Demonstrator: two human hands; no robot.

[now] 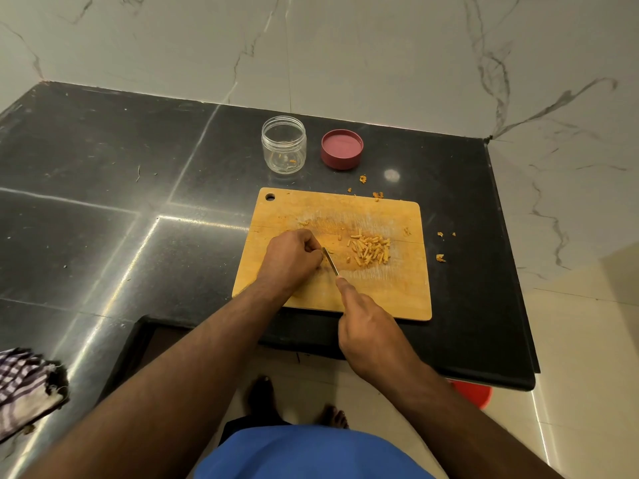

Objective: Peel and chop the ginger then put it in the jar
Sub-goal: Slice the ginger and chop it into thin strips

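Note:
A wooden cutting board (390, 292) lies on the black counter. A pile of chopped ginger sticks (370, 249) sits on its right middle. My left hand (292, 259) is curled on the board left of the pile, fingertips down at the blade; what it holds is hidden. My right hand (366, 328) grips a knife (330, 261) whose blade edge points toward the left fingers. Behind the board stands a clear plastic jar (284, 145), open, with a small ginger bit inside. Its maroon lid (342, 149) lies upside down to the right.
Ginger peel scraps (440, 258) lie on the black counter (103, 209) beyond the board's right and far edges. A checked cloth (24, 385) hangs at the counter's near left. A marble wall stands behind. A red object (472, 394) shows below the counter edge.

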